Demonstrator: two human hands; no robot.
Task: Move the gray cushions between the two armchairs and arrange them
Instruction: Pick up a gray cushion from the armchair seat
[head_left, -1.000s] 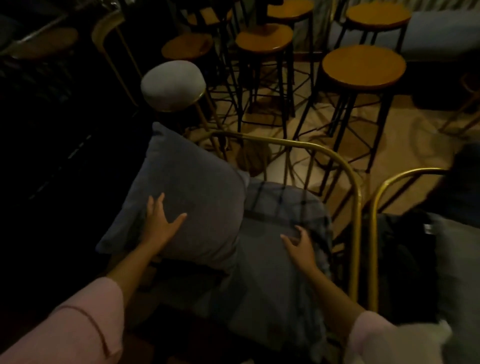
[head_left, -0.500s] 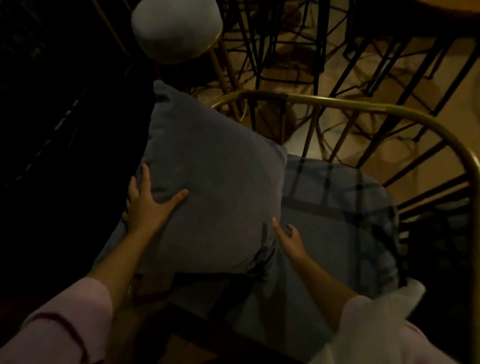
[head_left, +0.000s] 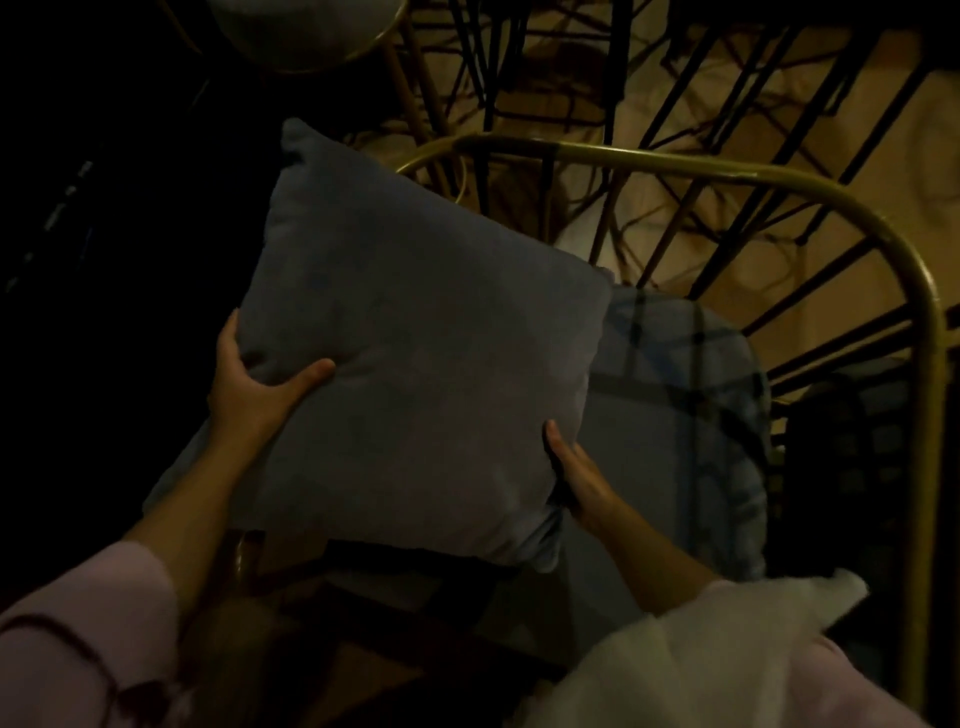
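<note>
A square gray cushion (head_left: 415, 353) stands tilted over the left side of an armchair with a curved brass frame (head_left: 779, 176). My left hand (head_left: 254, 384) grips the cushion's left edge, thumb across its front. My right hand (head_left: 576, 467) presses flat against its lower right edge. Under and to the right of it lies the chair's plaid gray seat pad (head_left: 680, 426). The cushion's lower left corner is hidden behind my left forearm.
A round pale stool seat (head_left: 306, 31) with a brass rim stands just beyond the chair. Black metal stool legs (head_left: 675, 104) crowd the tan floor behind the frame. The left side is dark. A white cloth (head_left: 727, 649) hangs at my right sleeve.
Both hands have closed in on the cushion's two sides and taken hold of it. My head has leaned closer and lower over the chair.
</note>
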